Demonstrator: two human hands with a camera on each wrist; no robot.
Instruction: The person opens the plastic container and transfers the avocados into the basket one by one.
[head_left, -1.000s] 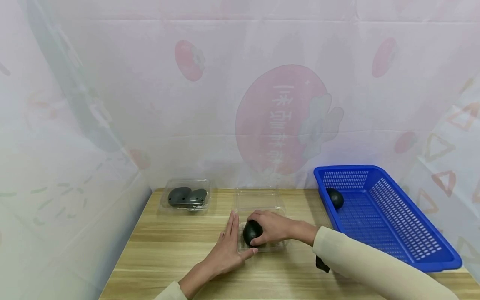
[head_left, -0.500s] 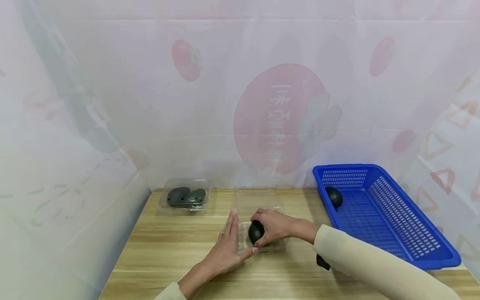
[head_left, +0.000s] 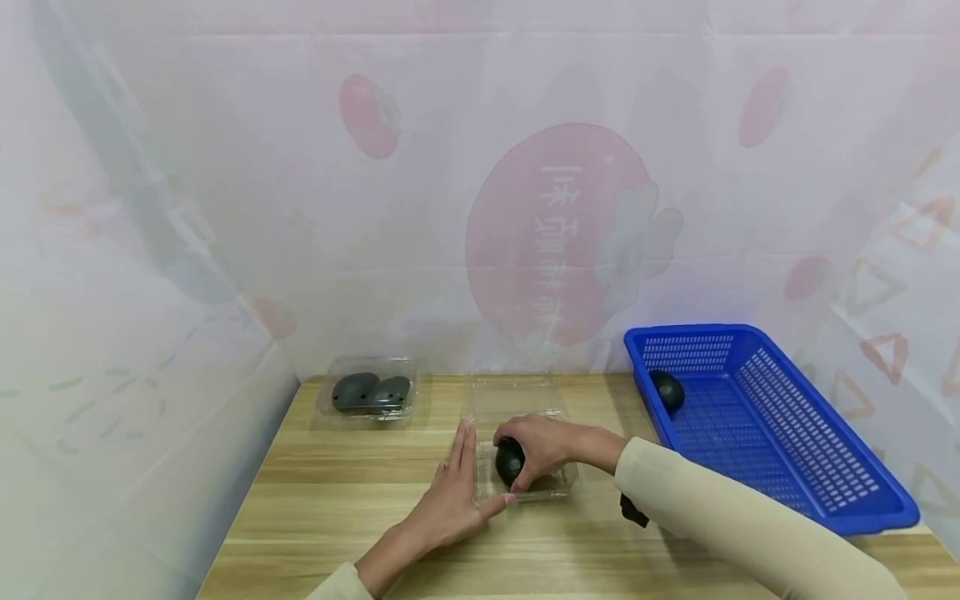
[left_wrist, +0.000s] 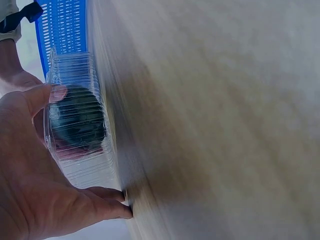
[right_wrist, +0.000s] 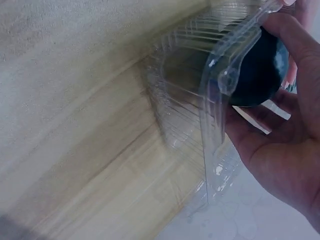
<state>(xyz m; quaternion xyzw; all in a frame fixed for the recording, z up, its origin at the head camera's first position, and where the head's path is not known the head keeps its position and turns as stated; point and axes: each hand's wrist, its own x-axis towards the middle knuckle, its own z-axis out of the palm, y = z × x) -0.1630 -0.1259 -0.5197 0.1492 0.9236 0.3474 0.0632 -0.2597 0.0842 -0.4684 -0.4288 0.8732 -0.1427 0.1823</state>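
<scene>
My right hand (head_left: 542,446) grips a dark green avocado (head_left: 509,463) from its right side, thumb in front and fingers behind. The avocado sits low in the left part of a clear plastic clamshell box (head_left: 551,495), whose lid (head_left: 513,393) is folded open toward the wall. My left hand (head_left: 446,504) lies along the box's left side with its fingers straight; in the left wrist view its thumb (left_wrist: 59,93) is at the rim and its fingertips (left_wrist: 125,212) reach down at the table. Through the ribbed wall, the avocado (left_wrist: 77,117) shows inside the box.
A blue perforated basket (head_left: 776,450) stands at the right with one dark avocado (head_left: 667,391) at its left wall. At the back left, a closed clear box (head_left: 410,400) holds two dark avocados (head_left: 355,391). A printed cloth (head_left: 420,208) hangs behind the wooden table (head_left: 337,508).
The right hand, still gripping the avocado, has shifted it a little to the right in the box, then slightly back. The left hand keeps its place; the head view has tilted slightly.
</scene>
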